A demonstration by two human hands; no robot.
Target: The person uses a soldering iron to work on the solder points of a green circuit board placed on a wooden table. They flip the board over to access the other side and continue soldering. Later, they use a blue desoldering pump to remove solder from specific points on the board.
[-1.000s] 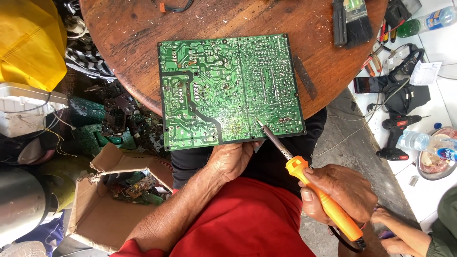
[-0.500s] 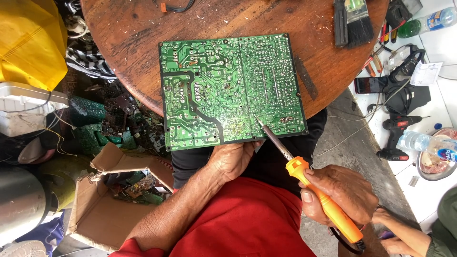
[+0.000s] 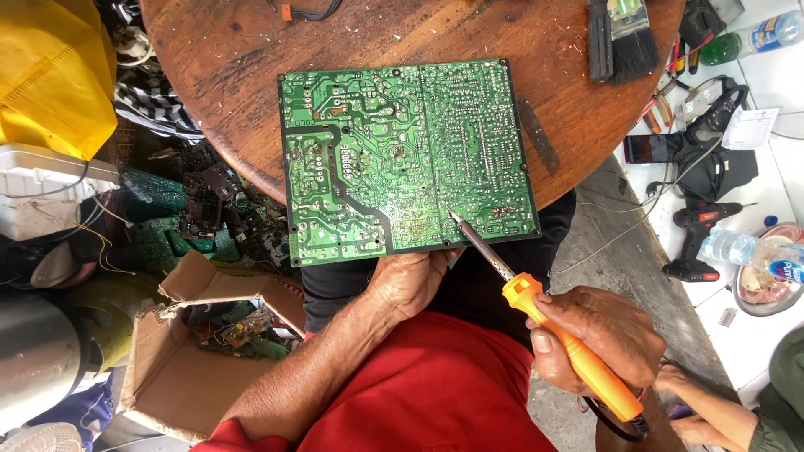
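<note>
Nothing has moved: right hand (image 3: 599, 339) grips the iron (image 3: 548, 322), tip up-left on the board (image 3: 406, 159); left hand (image 3: 410, 280) clasps the board's near edge.

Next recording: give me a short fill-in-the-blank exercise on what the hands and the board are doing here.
1. The right hand grips a soldering iron by its ____ handle.
2. The iron's tip touches the ____ circuit board.
3. The left hand holds the board's ____ edge.
4. The board lies on a round ____ table.

Missing words: orange; green; near; wooden
</note>
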